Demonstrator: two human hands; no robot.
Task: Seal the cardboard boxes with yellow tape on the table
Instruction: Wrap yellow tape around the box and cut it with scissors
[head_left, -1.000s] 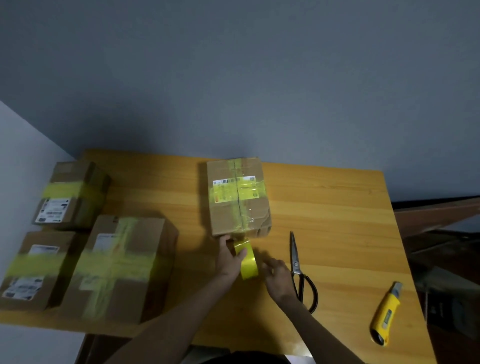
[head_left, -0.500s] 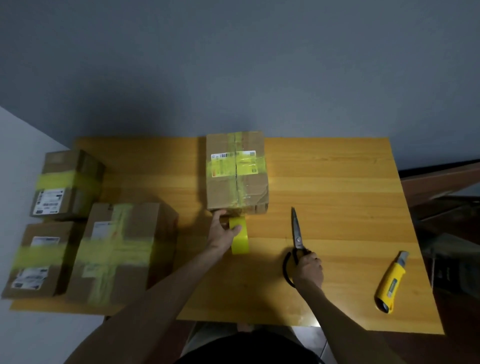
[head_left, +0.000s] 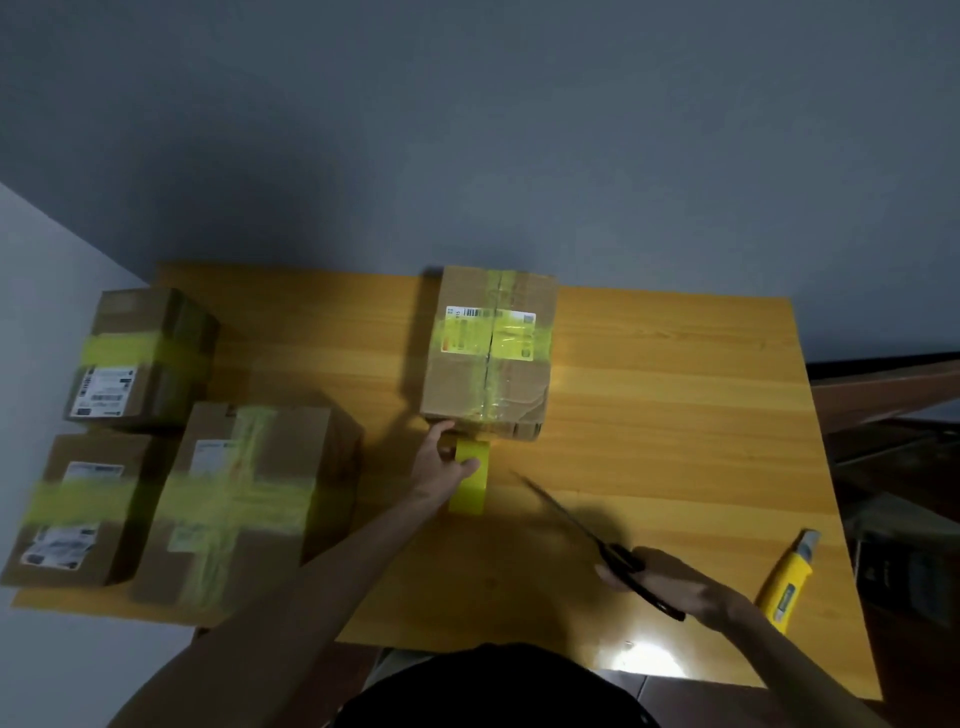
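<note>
A cardboard box (head_left: 488, 384) crossed with yellow tape sits at the middle of the wooden table (head_left: 675, 415). From its near edge a strip runs down to the yellow tape roll (head_left: 470, 483), which my left hand (head_left: 441, 467) grips just below the box. My right hand (head_left: 670, 582) holds black scissors (head_left: 587, 535) lifted off the table, blades pointing up-left toward the roll, a short way to its right.
Three more taped boxes stand at the table's left: one at the back (head_left: 140, 358), one at the front corner (head_left: 78, 509) and a larger one (head_left: 244, 499) beside it. A yellow utility knife (head_left: 787, 579) lies near the front right edge.
My right hand left the tape roll, took hold of the scissors on the table and lifted them, swinging the blades toward the roll. My left hand stays on the roll.
</note>
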